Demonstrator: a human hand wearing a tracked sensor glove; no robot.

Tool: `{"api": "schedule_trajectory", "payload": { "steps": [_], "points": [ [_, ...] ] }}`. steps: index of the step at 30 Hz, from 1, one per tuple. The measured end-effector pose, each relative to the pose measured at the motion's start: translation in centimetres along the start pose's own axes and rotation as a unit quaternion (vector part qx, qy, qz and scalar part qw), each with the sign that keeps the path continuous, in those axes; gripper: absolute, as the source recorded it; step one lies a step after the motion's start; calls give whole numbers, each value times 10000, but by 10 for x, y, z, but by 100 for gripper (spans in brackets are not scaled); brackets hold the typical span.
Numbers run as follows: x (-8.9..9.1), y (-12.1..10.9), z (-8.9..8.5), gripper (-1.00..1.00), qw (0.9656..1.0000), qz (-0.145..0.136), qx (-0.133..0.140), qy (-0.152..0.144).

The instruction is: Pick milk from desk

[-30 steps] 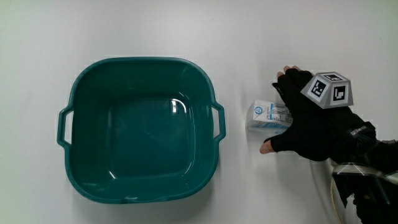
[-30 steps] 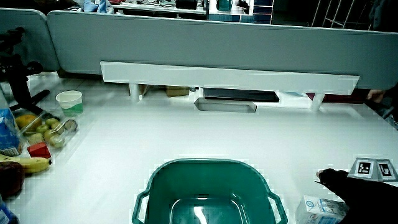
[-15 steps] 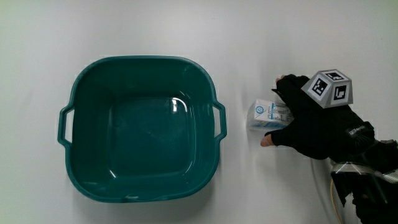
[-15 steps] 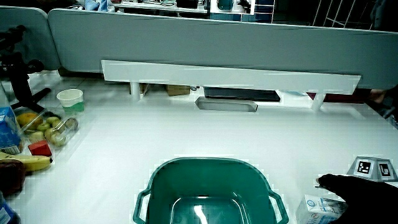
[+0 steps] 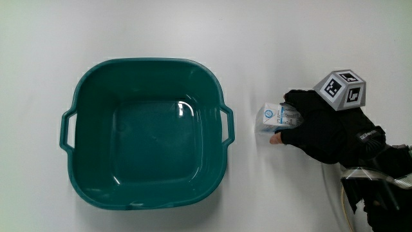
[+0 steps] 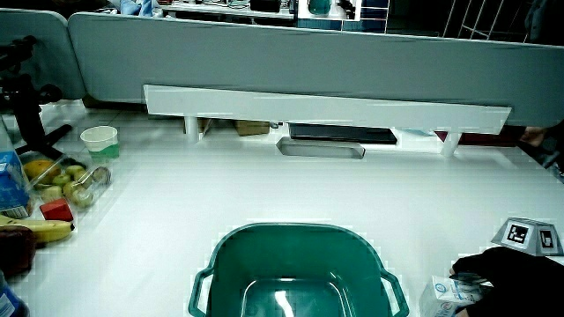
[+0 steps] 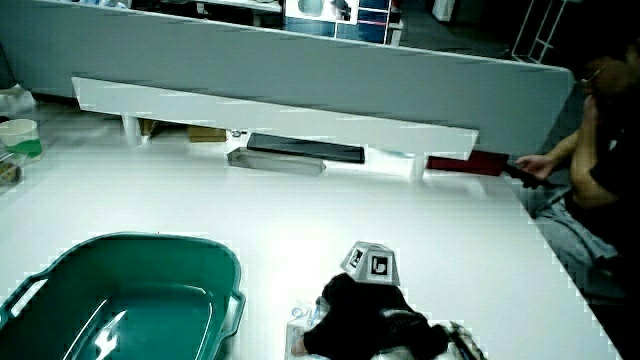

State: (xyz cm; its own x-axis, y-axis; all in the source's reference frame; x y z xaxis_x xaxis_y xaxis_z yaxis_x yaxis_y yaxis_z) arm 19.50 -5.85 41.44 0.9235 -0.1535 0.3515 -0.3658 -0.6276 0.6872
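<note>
A small white and blue milk carton (image 5: pixel 273 118) lies on the white table beside the handle of a teal basin (image 5: pixel 147 133). The gloved hand (image 5: pixel 308 124) has its fingers curled over the carton, thumb against the carton's nearer side, and covers about half of it. A patterned cube (image 5: pixel 341 89) sits on the hand's back. In both side views the carton (image 6: pixel 446 294) (image 7: pixel 300 336) peeks out from under the hand (image 6: pixel 507 277) (image 7: pixel 368 318), next to the basin (image 6: pixel 295 272) (image 7: pixel 115 293).
The basin is empty. In a side view a paper cup (image 6: pixel 98 142), a clear box of fruit (image 6: pixel 63 184), a banana (image 6: pixel 37 232) and a blue carton (image 6: pixel 11 186) stand at the table's edge. A low white shelf (image 6: pixel 326 112) runs along the grey partition.
The fingers have curled from spread to closed over the milk carton, and the hand shifted slightly onto it. The carton and basin have stayed in place.
</note>
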Motion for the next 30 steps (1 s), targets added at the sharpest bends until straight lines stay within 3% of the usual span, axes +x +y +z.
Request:
{"api": "schedule_trajectory", "payload": {
  "steps": [8,14,15,22,27,30],
  "points": [
    [1,2,1,67,9999,30,102,-5],
    [-5,2,2,80,9987,78,178,-473],
    [-5,1,2,82,9991,111,156,-377],
    [-5,1,2,98,9986,183,210,-458],
    [-7,-3,8,100,9978,290,334,-498],
    [-17,-12,20,100,9965,348,480,-588]
  ]
}}
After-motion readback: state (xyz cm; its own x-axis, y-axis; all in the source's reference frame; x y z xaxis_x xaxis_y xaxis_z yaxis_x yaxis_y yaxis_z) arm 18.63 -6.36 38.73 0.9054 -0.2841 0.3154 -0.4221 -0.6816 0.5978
